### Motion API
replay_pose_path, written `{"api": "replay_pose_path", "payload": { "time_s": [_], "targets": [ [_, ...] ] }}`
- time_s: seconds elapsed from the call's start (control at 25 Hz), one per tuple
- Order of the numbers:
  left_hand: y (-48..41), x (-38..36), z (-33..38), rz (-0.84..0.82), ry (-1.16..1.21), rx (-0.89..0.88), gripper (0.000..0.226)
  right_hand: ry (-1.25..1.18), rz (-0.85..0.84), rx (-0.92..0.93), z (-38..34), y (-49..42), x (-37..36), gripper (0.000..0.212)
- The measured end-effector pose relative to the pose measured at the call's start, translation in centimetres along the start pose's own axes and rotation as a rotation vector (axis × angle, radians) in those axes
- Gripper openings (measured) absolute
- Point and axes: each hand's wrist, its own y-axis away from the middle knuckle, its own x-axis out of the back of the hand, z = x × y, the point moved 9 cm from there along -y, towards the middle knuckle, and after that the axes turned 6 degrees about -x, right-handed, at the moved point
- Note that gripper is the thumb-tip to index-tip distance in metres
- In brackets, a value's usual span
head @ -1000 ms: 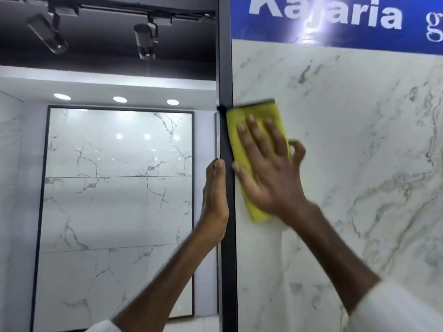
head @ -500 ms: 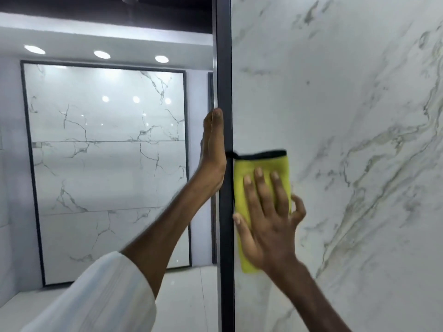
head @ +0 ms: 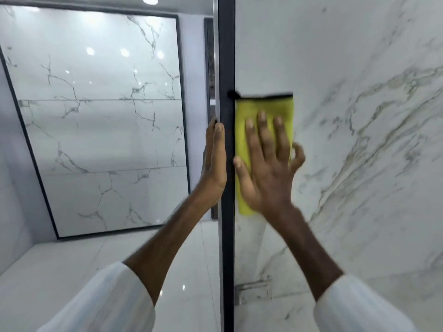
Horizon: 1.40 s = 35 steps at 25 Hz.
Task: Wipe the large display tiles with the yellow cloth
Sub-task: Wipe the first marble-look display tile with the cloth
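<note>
A large white marble display tile (head: 347,144) stands upright on the right, edged by a dark vertical frame (head: 226,56). A folded yellow cloth (head: 247,113) with a black hem lies flat on the tile beside that frame. My right hand (head: 266,164) presses the cloth against the tile with straight, spread fingers. My left hand (head: 214,161) rests flat along the frame's left side, fingers pointing up; its fingers behind the frame are hidden.
A second framed marble tile panel (head: 100,121) stands on the far wall at the left. Glossy white floor (head: 72,264) stretches below it. A small label plate (head: 254,289) sits low on the near tile.
My right hand has slid the yellow cloth down the tile along the frame, and my view has tilted down with it. The left hand stays on the frame.
</note>
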Motion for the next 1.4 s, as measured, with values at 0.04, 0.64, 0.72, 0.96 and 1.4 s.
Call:
{"api": "replay_pose_path", "payload": {
  "time_s": [0.04,0.64,0.72,0.96,1.4],
  "targets": [
    [0.6,-0.1,-0.4,-0.008,-0.004,0.017,0.094,-0.010,-0.046,0.005,0.2,5.0,-0.4,0.064],
    [3.4,-2.0,4.9,0.104,-0.872,-0.671,0.073,-0.011,-0.026,-0.123,7.3,9.3,0.7,0.066],
    [3.7,-2.6,5.0,0.113,-1.023,-0.738,0.064,-0.018,-0.065,-0.107,8.9,14.7,0.4,0.067],
    [3.5,-3.2,4.6,0.114,-1.086,-0.777,0.054,0.035,-0.255,-0.068,10.1,28.6,-0.2,0.063],
    [1.2,-2.7,7.1,0.037,-1.261,-0.844,0.079,0.005,0.035,-0.040,8.3,-5.8,2.2,0.069]
  ]
}}
